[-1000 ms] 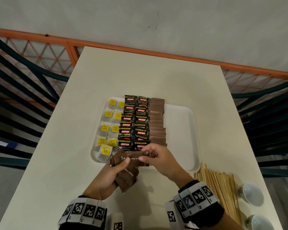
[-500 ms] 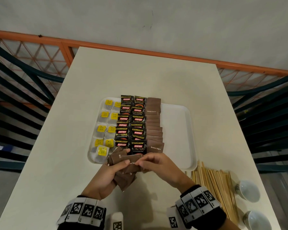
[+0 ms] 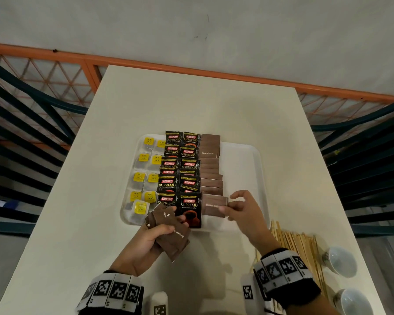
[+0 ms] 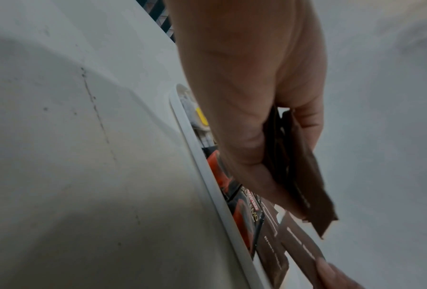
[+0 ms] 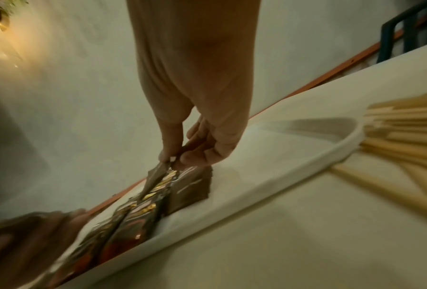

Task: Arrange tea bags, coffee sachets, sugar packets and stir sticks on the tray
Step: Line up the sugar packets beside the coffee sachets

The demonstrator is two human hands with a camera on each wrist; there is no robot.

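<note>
- One sugar packet (image 3: 214, 206) pinched in my right hand (image 3: 243, 211), extending the brown column nearward on the tray (image 3: 243, 164).
- My left hand (image 3: 143, 244) clutches spares (image 3: 173, 235) (ready to feed).

So there's a cream tabletop (image 3: 191, 105) shoved against an orange railing (image 3: 146, 64) with a diamond mesh, and behind it just a plain grey wall (image 3: 214, 23). Dark slatted chairs sit on both sides, one left (image 3: 21, 133) and one right (image 3: 362, 155). Two small white cups (image 3: 340, 261) sit at the near right corner.
</note>
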